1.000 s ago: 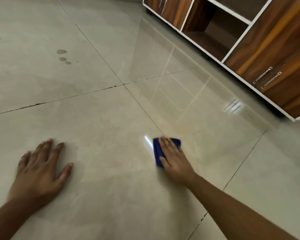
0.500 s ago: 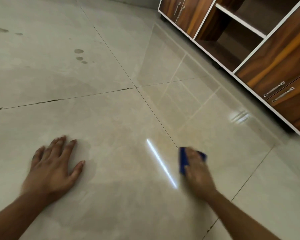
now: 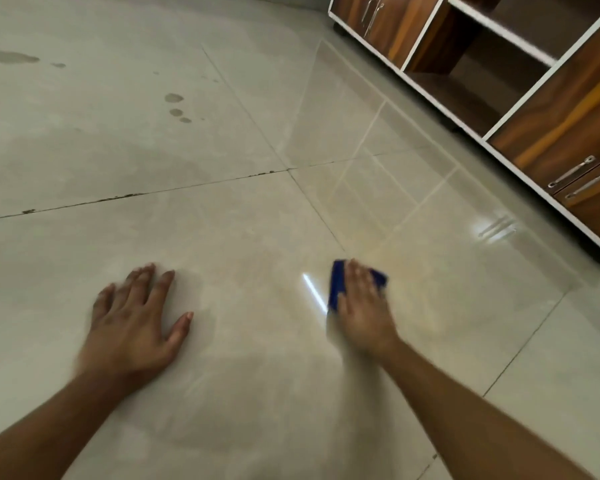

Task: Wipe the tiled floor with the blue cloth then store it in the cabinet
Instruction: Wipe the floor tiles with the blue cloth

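A folded blue cloth (image 3: 337, 285) lies on the glossy beige tiled floor (image 3: 243, 258), just right of a tile joint. My right hand (image 3: 362, 308) presses flat on top of it and covers most of it; only its left edge and far corner show. The hand and cloth are blurred with motion. My left hand (image 3: 132, 323) rests palm down on the tile to the left, fingers spread, holding nothing. The wooden cabinet (image 3: 541, 109) with white edging stands at the upper right; its middle compartment is open and shows a shelf.
Dark damp spots (image 3: 175, 105) and a larger stain (image 3: 14, 57) mark the far tiles. A dirty grout line (image 3: 129, 195) runs across the floor. The cabinet's closed doors have metal handles (image 3: 570, 171). Its base edge runs diagonally along the right.
My right hand slid the cloth right, then back left and away from me. The view shifted, so the cabinet and my left hand sit differently in frame.
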